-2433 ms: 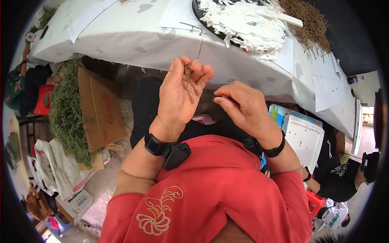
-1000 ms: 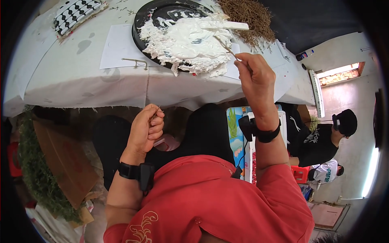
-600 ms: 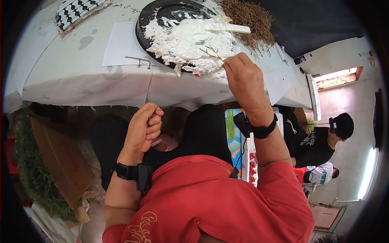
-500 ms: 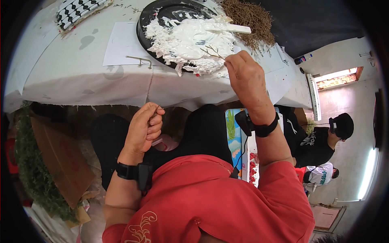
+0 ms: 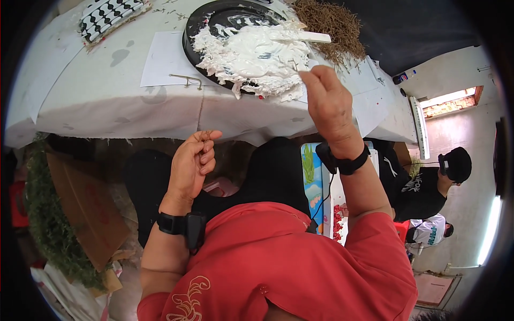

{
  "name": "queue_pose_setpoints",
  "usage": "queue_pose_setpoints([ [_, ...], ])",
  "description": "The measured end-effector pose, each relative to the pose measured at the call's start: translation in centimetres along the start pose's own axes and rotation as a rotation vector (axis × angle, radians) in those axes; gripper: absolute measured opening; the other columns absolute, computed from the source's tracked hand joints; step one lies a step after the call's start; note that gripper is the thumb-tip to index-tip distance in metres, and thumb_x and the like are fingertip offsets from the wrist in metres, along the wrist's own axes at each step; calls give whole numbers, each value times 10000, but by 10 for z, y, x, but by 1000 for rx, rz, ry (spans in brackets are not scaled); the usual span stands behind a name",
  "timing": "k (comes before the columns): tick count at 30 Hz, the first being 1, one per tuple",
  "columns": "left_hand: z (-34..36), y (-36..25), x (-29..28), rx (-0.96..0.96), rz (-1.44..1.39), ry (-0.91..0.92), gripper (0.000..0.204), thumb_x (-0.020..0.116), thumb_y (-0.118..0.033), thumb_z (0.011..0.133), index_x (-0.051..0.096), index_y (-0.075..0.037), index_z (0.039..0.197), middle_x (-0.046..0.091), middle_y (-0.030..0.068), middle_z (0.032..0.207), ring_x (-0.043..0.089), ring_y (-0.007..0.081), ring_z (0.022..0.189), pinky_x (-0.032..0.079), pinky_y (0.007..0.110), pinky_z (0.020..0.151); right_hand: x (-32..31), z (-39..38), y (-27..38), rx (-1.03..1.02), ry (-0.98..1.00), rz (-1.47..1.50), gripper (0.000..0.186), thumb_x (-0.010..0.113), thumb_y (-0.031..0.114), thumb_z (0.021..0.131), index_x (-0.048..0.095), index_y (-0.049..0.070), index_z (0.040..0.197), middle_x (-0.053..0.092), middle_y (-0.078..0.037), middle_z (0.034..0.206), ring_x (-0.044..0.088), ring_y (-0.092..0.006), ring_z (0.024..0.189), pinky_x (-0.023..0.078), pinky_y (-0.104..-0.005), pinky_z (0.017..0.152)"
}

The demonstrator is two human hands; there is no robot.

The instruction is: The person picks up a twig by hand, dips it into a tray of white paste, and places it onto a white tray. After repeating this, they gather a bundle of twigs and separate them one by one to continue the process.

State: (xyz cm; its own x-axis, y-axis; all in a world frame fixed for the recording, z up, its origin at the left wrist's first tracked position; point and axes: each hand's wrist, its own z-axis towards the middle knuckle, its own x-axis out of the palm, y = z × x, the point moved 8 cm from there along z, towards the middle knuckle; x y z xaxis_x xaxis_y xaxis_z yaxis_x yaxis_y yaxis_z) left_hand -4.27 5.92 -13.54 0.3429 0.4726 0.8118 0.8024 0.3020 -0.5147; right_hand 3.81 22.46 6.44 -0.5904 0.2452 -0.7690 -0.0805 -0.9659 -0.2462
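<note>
My right hand point(image 5: 331, 104) is raised at the near right rim of a round black tray point(image 5: 188, 40). Its thumb and forefinger are pinched on a thin brown twig point(image 5: 294, 65), whose forked tip shows against the white paste. Thick white paste point(image 5: 257, 56) is heaped over much of the tray, and a pale flat spatula point(image 5: 308, 36) lies on it. Below the table edge, over my lap, my left hand point(image 5: 191, 163) has its forefinger stretched out and the other fingers loosely curled. Nothing shows in it.
A pile of brown twigs point(image 5: 329, 32) lies beyond the tray, at right. A bent metal piece point(image 5: 186, 81) rests by white paper point(image 5: 160, 59). A black-and-white patterned tray point(image 5: 110, 20) is far left. Red bits point(image 5: 338, 222) sit beside my right forearm; greenery point(image 5: 51, 224) and cardboard point(image 5: 85, 208) stand left.
My left forefinger has straightened, and the small bit at its fingertips no longer shows. The twig in my right hand has turned, so less of it is visible. The view has shifted slightly.
</note>
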Motion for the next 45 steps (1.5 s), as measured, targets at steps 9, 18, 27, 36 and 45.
queue_pose_setpoints([
  [9, -7, -12, 16, 107, 97, 26, 358, 460, -144, 957, 452, 6, 1282, 546, 52, 920, 455, 66, 642, 397, 184, 471, -9, 2, 12, -96, 39, -23, 231, 613, -75, 723, 642, 48, 917, 580, -83, 873, 609, -249, 706, 497, -314, 571],
  [18, -57, -92, 31, 371, 209, -32, 188, 472, -139, 966, 505, -13, 1101, 567, 115, 871, 440, 67, 517, 342, 156, 363, -6, -12, -20, 178, -163, 233, 193, 664, -75, 720, 637, 51, 863, 581, -85, 825, 600, -233, 688, 485, -312, 565],
  [27, -73, -111, 30, 507, 62, -43, 147, 436, -124, 980, 502, -3, 1032, 526, 108, 762, 381, 61, 431, 313, 147, 334, -14, -2, -22, 115, -188, 187, 162, 679, -51, 747, 631, 43, 869, 594, -74, 846, 612, -202, 685, 481, -280, 552],
  [36, -73, -109, 26, 509, 74, -38, 166, 410, -134, 990, 488, 5, 1038, 524, 110, 730, 368, 64, 410, 310, 152, 330, 40, -32, -63, 924, -306, 1334, 53, 653, 38, 846, 613, 17, 872, 599, -28, 726, 571, -83, 623, 431, -190, 485],
  [45, -76, -112, 21, 534, 77, -27, 169, 409, -136, 991, 482, 10, 1035, 535, 119, 727, 370, 71, 405, 302, 160, 326, 58, -42, -61, 871, -81, 899, 82, 646, 35, 849, 574, 27, 811, 578, -8, 649, 540, -58, 571, 398, -166, 476],
])
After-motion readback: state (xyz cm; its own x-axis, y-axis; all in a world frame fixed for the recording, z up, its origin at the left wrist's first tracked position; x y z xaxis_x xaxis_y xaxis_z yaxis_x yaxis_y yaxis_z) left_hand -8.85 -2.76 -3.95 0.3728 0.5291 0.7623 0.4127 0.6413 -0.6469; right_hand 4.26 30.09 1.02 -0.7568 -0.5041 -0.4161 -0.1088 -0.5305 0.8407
